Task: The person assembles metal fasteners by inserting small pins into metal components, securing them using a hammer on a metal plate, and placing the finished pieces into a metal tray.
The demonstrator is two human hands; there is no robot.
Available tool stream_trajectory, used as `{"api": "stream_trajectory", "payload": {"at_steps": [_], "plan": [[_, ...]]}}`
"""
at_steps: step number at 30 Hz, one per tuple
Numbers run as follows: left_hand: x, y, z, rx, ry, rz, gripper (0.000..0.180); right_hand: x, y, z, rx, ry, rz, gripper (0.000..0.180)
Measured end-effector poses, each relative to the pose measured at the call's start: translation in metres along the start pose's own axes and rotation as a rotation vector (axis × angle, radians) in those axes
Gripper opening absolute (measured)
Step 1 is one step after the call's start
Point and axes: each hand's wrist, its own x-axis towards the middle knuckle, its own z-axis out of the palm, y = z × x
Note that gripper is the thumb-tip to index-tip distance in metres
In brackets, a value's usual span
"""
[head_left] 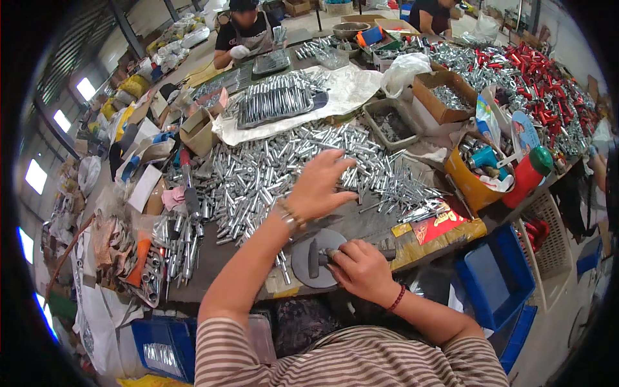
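Head: left hand splayed near tubes; right hand clasps bar.

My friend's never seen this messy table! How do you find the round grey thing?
On the big worktable, go down from the pile of shiny metal pieces to the near edge. The grey disc lies there, just left of the right hand. It is broad and round, while those metal pieces are slim.

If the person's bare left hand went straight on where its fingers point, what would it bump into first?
Most likely the wide pile of short, shiny silver metal rods: the left hand's fingers point right, toward them. How high it hovers is hard to tell.
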Motion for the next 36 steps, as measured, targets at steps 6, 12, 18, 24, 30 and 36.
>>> {"api": "stream_trajectory", "payload": {"at_steps": [6,12,18,24,30,36], "plan": [[0.092,-0.019,0.050,0.194,-0.207,0.104,0.081,0.000,-0.001,0.001,-0.008,-0.026,-0.002,0.024],[0.076,-0.045,0.046,0.171,-0.303,0.050,0.062,-0.003,0.002,0.001,-0.008,-0.019,0.011,0.025],[0.027,-0.053,0.024,0.174,-0.253,0.013,0.041,-0.001,0.000,-0.003,-0.001,-0.029,0.023,0.027],[-0.026,-0.057,-0.001,0.193,-0.245,0.034,0.034,0.000,0.003,0.001,0.005,0.002,0.014,0.028],[-0.076,-0.049,-0.035,0.193,-0.214,0.016,0.032,-0.001,0.001,0.000,0.011,0.005,0.017,0.024],[-0.120,-0.042,-0.058,0.300,-0.123,-0.017,0.022,-0.001,-0.001,0.000,0.011,0.014,0.003,0.024]]}}
